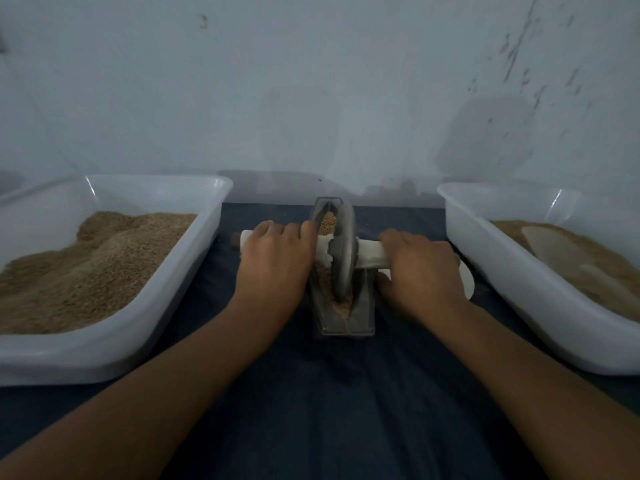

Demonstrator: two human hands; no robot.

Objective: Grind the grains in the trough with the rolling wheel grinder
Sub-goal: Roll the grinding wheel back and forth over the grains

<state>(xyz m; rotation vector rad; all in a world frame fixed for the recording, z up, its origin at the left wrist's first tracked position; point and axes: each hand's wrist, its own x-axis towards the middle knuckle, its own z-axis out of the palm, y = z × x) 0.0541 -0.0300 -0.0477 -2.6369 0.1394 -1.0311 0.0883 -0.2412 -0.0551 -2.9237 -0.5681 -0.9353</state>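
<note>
Trough (344, 320), mid cloth (346, 410), w/ grains (327, 221). Wheel (343, 251) upright in groove. Left hand (273, 261), right hand (420, 271) each wrap axle handle (372, 254), likely for even downward pressure.

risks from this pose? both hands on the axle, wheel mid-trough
1. The left hand has its fingertips right against the wheel; a slip could pinch them between wheel and trough.
2. Grains are heaped at the far end; a hard push may spill them onto the dark cloth.
3. The trough looks unfixed and narrow, so uneven pressure from the right hand might tip it.
</note>
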